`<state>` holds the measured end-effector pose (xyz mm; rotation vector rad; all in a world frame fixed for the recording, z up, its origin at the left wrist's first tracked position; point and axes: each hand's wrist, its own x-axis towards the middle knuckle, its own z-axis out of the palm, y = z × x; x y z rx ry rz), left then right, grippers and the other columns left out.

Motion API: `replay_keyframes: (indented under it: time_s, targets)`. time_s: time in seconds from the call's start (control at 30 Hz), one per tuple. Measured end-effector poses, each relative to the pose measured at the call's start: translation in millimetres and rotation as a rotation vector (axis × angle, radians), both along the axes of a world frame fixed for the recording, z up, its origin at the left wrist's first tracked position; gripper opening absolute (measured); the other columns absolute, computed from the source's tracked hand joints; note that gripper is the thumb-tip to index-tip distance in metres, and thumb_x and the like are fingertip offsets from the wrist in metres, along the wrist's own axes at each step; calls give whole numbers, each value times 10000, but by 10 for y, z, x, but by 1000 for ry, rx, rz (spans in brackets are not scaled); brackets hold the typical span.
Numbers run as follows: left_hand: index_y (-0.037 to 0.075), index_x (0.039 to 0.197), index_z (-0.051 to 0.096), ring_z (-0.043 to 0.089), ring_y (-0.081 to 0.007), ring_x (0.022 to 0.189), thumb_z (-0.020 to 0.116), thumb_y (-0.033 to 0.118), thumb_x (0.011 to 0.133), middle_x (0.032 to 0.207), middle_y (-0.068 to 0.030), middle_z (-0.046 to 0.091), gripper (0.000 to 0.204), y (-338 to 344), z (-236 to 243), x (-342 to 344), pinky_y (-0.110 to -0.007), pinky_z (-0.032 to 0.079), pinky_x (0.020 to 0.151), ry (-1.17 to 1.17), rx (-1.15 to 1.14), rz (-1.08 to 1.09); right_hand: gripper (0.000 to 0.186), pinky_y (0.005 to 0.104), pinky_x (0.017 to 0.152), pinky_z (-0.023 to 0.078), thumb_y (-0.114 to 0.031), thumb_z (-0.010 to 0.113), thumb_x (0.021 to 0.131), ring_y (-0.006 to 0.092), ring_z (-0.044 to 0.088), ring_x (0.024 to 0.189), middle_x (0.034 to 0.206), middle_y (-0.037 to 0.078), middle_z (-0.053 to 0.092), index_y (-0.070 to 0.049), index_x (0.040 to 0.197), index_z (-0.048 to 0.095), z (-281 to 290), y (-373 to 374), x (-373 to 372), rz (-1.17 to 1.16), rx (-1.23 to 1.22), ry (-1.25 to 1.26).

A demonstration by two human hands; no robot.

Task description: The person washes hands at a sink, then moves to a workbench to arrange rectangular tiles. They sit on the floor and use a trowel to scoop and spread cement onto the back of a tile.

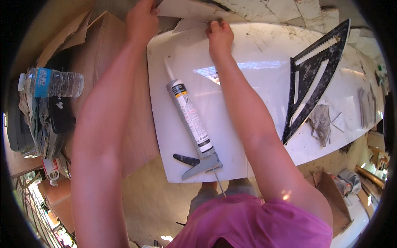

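Both my arms stretch to the far edge of a white panel (198,62). There, a thin, pale flat strip (190,10) runs between my hands. My right hand (221,36) is closed, its fingertips pinching the strip's right part. At the strip's left end is my left hand (142,18), curled, with its fingers partly cut off by the upper edge of the picture. Between my forearms a grey caulking gun (202,163) lies on the panel, loaded with a white sealant tube (192,118) whose nozzle points away from me.
A black triangular square (308,82) lies right of my right arm, beside a crumpled grey rag (320,124). Broken pale pieces (281,10) lie along the far side. At left are a brown cardboard sheet (136,124) and a clear water bottle (62,84) lying on its side.
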<state>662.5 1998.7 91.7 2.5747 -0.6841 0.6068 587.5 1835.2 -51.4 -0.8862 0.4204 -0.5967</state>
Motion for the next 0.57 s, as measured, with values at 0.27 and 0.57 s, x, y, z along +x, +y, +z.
replay_keyframes:
  time_s: [0.27, 0.57]
  targets:
    - [58, 995, 618, 630, -385, 960, 638, 132, 894, 1015, -160, 672, 127, -36, -88, 142, -452, 494, 789, -27, -27, -42, 251, 258, 720, 487, -91, 605, 942, 102, 541, 810, 958, 37, 602, 20, 1166, 578, -98, -9, 58, 12, 36, -81]
    - [70, 1030, 628, 650, -399, 943, 678, 187, 883, 991, -172, 687, 194, -13, -101, 395, -466, 501, 795, -51, 70, -56, 308, 230, 691, 456, -47, 608, 907, 84, 513, 786, 998, 30, 613, 36, 1203, 589, -151, -37, 89, -13, -92, -112]
